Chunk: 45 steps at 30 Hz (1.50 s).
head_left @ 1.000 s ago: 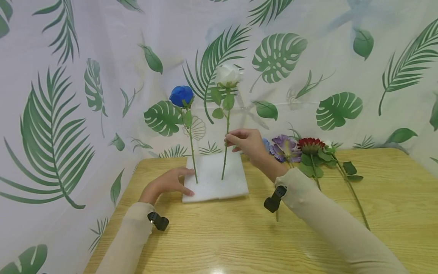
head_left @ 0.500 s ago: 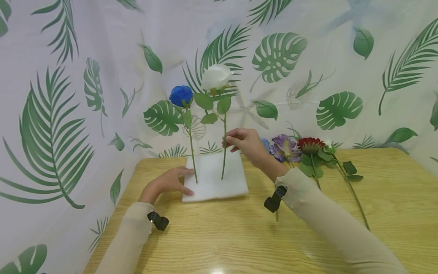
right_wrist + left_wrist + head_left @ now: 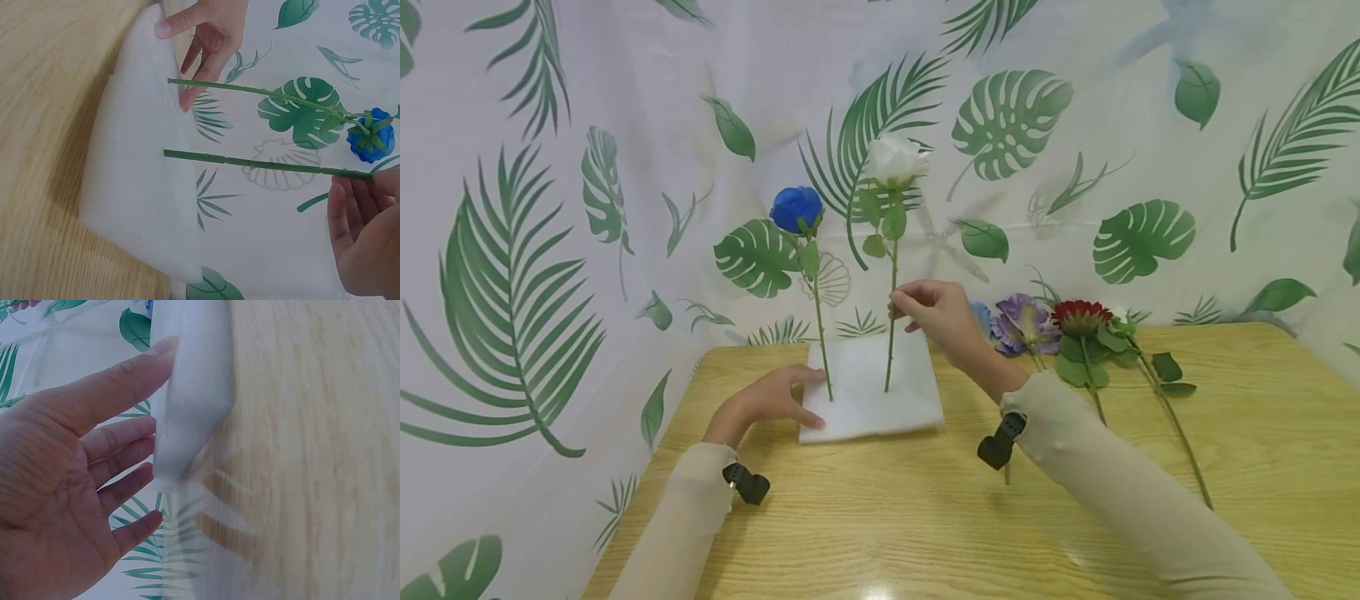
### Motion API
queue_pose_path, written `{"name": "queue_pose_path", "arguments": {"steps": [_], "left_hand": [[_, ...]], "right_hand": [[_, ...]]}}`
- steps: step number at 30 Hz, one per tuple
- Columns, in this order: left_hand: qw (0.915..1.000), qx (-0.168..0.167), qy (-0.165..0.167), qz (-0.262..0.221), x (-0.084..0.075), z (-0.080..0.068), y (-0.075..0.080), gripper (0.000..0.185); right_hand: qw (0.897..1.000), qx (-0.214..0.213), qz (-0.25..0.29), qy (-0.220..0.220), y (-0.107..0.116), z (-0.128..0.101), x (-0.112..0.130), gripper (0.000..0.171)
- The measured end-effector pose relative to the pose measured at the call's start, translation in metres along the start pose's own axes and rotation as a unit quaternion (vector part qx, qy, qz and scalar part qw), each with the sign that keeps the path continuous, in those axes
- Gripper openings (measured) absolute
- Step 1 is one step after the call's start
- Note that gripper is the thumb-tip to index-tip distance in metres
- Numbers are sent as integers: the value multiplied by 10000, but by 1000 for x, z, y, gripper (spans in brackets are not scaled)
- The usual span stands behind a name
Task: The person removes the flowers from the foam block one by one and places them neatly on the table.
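Currently, your right hand (image 3: pixel 942 315) pinches the white rose (image 3: pixel 892 160) stem, upright in the foam block (image 3: pixel 872 400); your left hand (image 3: pixel 767 402), fingers relaxed, steadies the block's left edge beside the blue rose (image 3: pixel 797 208).

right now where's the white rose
In the head view the white rose stands upright in the white foam block, just right of the blue rose, its stem pinched by the right hand.

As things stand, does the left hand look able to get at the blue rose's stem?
Probably yes. The left hand rests on the foam block's near-left edge, right beside where the blue rose stem enters it. Nothing lies between; the right hand pinches the white rose stem, apart.
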<state>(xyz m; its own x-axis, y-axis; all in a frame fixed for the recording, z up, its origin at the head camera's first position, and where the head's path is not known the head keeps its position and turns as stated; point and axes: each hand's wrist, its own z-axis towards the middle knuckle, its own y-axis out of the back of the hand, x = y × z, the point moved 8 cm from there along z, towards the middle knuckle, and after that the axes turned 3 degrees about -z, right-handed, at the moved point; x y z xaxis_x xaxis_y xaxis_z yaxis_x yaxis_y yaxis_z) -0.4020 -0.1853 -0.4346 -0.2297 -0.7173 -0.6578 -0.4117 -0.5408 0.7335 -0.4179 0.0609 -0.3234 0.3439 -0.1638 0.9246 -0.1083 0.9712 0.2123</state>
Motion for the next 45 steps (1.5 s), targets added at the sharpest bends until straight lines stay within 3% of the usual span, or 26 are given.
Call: {"name": "queue_pose_path", "arguments": {"steps": [13, 28, 45], "left_hand": [[10000, -17, 52, 20, 1, -1, 1, 87], [10000, -11, -6, 57, 1, 1, -1, 87], [9999, -60, -79, -21, -2, -1, 1, 86]], "right_hand": [[9988, 427, 113, 204, -1, 2, 19, 24], [9946, 1039, 37, 68, 0, -5, 6, 24], [9904, 1339, 91, -338, 20, -14, -3, 27]]}}
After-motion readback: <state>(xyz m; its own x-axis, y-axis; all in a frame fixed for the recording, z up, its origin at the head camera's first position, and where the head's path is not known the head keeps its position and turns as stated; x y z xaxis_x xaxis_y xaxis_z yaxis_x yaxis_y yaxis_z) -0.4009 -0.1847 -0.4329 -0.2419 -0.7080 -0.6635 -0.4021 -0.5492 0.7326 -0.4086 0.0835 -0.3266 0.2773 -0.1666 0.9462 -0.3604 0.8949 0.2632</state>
